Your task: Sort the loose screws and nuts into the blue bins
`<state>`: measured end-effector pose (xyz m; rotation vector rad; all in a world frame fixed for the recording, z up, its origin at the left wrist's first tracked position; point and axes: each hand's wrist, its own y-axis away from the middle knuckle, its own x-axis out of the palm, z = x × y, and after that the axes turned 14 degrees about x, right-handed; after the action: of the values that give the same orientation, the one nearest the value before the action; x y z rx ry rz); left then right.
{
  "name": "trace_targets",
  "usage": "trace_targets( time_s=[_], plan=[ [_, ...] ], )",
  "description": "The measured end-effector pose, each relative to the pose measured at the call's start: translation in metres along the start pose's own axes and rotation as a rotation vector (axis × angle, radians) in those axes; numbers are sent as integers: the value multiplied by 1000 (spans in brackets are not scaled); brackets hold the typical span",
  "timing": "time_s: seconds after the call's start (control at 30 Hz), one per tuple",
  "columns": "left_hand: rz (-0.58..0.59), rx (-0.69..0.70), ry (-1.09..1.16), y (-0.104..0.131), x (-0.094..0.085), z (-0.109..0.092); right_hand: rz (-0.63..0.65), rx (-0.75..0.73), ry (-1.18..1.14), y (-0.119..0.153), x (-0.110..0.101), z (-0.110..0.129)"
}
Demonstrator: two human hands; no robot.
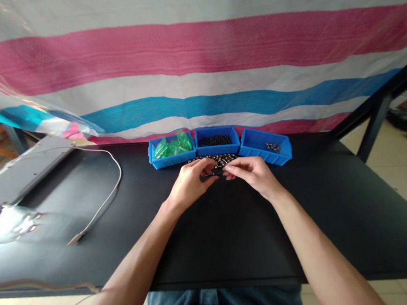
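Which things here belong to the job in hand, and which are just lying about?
In use, likely:
- heap of small shiny parts
- left blue bin, green pieces
- middle blue bin, dark parts
- right blue bin, silvery parts

Apparently lying about:
- white cable
- clear plastic bag
- grey panel

Striped across the woven plastic sheet [181,51] in broad bands of pale grey, pinkish red, white and bright blue. Solid blue on the left bin [171,162], the middle bin [218,149] and the right bin [263,156]. Translucent green for the plastic pieces [173,147], near-black for the tiny parts [216,140], silvery with dark flecks for the metal bits [272,147]. Speckled black and brassy silver over the loose pile [223,160]. Plain black on the tabletop [228,244], whitish on the cable [119,175], denim blue on the jeans [180,304].
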<state>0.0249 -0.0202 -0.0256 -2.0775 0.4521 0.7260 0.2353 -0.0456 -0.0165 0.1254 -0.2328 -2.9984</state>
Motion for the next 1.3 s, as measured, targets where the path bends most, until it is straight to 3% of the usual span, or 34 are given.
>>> trace_targets(
  time_s=[0.1,0.2,0.47,0.53,0.63,0.77,0.87,1.07,1.3],
  plan=[
    [125,24,-189,1,-1,4,-54,-47,-112,0,-1,3],
    [213,34,-229,3,1,8,-46,-77,-198,1,0,6],
    [308,64,-282,0,3,4,-40,-53,-206,2,1,7],
    [271,56,-243,-2,2,1,-39,-49,-201,1,1,6],
    [116,3,-71,-3,0,-1,-70,-40,-175,0,-1,4],
    [-110,-146,157,-6,-2,-3,-143,-25,-101,-2,-3,3],
    [-198,-238,272,-7,-3,-4,-162,-22,-75,-3,-4,3],
    [-169,-281,413,-6,-2,-2,-154,-38,-28,-2,-6,3],
    [-116,-184,294,-5,-5,-8,38,-34,95,0,-2,-1]
  ],
)
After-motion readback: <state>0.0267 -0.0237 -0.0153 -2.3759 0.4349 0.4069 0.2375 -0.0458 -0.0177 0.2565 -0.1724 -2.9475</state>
